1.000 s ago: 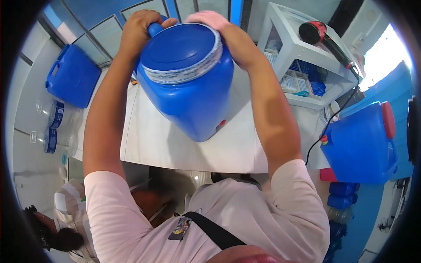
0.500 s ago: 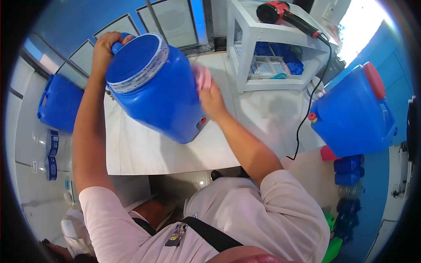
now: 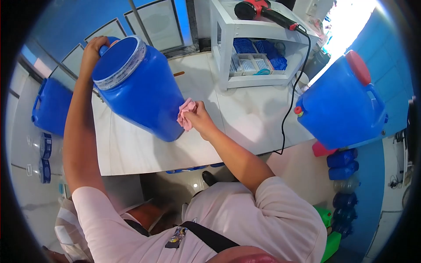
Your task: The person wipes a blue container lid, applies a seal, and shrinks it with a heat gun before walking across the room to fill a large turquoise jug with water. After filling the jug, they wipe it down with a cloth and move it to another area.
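Note:
A large blue water jug [image 3: 140, 94] stands tilted on the white marble-look counter [image 3: 127, 151], its wide lid ringed by a printed whitish band. My left hand [image 3: 94, 46] is wrapped round the jug's handle at the upper left. In my right hand [image 3: 198, 119] is a crumpled pink cloth [image 3: 186, 113], pressed against the lower right side of the jug. The fingers of my right hand are bunched on the cloth, partly hidden by it.
A white shelf unit [image 3: 258, 81] holds blue packets and small baskets, with a red-and-black heat gun [image 3: 263, 11] on top. Its black cord [image 3: 293, 101] trails over the counter. Another blue jug [image 3: 337, 105] with a red cap stands right. Bottles line both sides; a person sits lower left.
My right hand and the cloth have moved down along the jug's side, over where the red spout showed. The whole view has shifted slightly.

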The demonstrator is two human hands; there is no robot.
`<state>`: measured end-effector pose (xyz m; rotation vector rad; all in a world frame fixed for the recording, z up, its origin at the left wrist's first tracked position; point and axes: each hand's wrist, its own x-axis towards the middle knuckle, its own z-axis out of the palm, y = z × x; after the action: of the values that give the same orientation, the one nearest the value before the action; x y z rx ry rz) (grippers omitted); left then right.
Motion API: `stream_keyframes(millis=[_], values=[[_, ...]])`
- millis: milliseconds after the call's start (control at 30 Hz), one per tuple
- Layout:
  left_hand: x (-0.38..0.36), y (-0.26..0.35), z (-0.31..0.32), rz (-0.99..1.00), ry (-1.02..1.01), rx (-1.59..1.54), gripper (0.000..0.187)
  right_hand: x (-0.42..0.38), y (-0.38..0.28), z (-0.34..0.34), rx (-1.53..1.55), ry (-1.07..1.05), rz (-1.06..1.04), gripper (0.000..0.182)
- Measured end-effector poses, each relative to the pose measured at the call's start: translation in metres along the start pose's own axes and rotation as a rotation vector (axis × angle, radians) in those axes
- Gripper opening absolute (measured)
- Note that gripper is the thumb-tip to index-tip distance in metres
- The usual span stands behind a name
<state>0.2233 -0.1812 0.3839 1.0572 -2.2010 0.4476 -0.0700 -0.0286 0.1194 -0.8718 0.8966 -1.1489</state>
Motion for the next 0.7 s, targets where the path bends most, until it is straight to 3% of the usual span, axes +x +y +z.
stream_keyframes(millis=[100,200,267,400,467,600,633,700], values=[[-0.003,-0.005,0.004,0.037,0.068,0.01,0.024,0.002,0.011,0.001,-0.116,0.079,-0.04,0.054],[-0.004,-0.006,0.002,0.089,0.06,0.017,0.027,0.001,0.005,-0.001,-0.036,0.038,-0.034,0.048],[-0.003,0.002,-0.003,0.05,0.031,0.009,0.027,0.005,0.003,-0.007,-0.054,-0.157,-0.04,0.041],[-0.002,0.011,-0.003,-0.014,-0.001,0.012,0.027,-0.005,-0.01,0.001,-0.035,-0.121,-0.01,0.031],[-0.002,0.01,-0.003,0.004,0.031,0.012,0.026,0.0,-0.001,-0.006,0.135,-0.174,0.156,0.027],[-0.004,0.003,0.002,0.072,0.08,0.027,0.026,0.023,0.025,-0.013,0.216,-0.297,0.204,0.028],[-0.003,0.005,0.001,0.071,0.078,0.029,0.026,0.012,0.006,0.005,0.168,-0.048,0.123,0.031],[-0.003,0.009,0.0,0.009,0.049,0.02,0.028,0.009,0.001,0.021,0.114,0.198,0.042,0.033]])
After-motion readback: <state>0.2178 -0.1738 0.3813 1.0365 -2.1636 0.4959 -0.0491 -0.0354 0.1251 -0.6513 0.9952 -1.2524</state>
